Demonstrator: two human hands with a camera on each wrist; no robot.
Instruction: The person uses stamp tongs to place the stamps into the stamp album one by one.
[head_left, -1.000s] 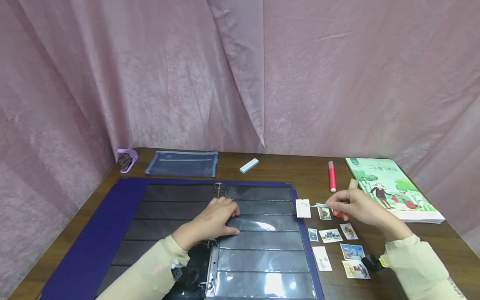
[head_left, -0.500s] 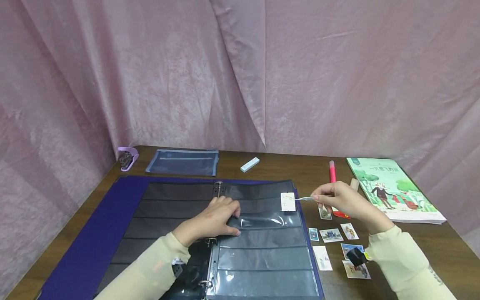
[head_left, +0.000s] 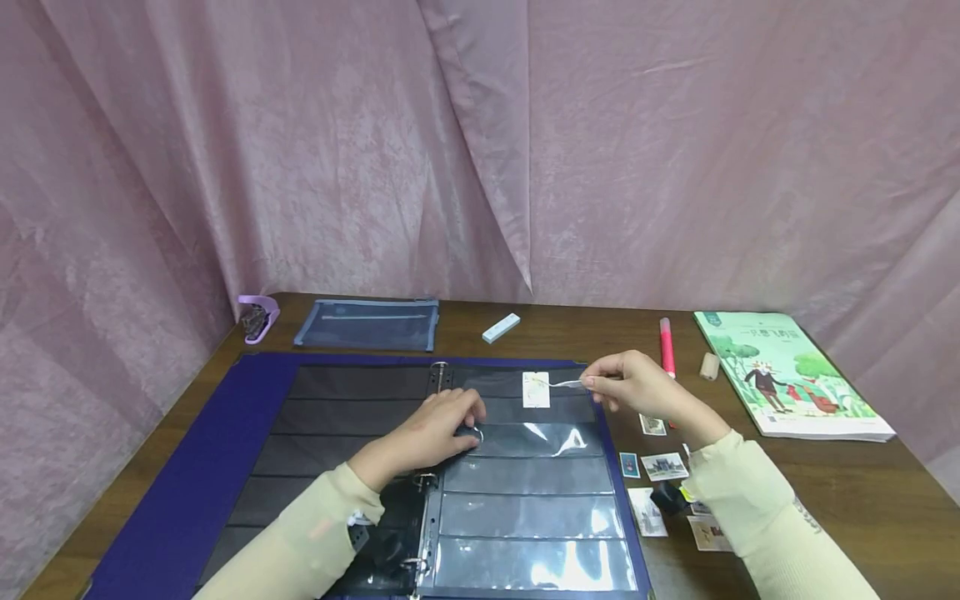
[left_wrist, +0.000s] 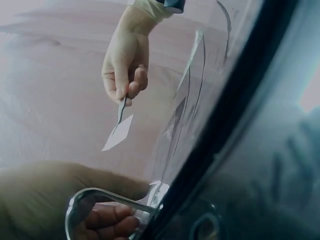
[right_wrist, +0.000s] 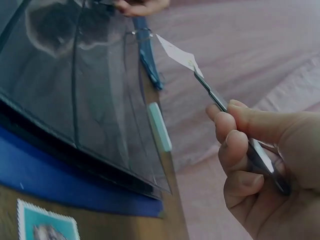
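My right hand [head_left: 637, 385] holds a pair of metal tweezers [right_wrist: 215, 95]. Their tips grip a pale stamp [head_left: 536, 390], which hovers above the upper right page of an open stamp album [head_left: 528, 518]. Near the album's middle rings, my left hand [head_left: 431, 425] pinches the clear plastic pocket strip [left_wrist: 159, 192] between thumb and fingers; a metal binder ring [left_wrist: 82, 195] shows in front of those fingers in the left wrist view. Several loose stamps [head_left: 663, 467] lie right of the album, some partly hidden by the right sleeve.
Behind the album are a purple tape dispenser [head_left: 258, 318], a blue mesh pouch [head_left: 367, 325] and a small white box [head_left: 501, 328]. On the right lie a red marker [head_left: 667, 346], a beige eraser-like block [head_left: 709, 367] and a green book [head_left: 787, 375].
My right hand has carried the stamp in the tweezers leftward, from beside the album to above its right page. The left hand stays by the rings, its fingertips slightly higher with the pocket strip.
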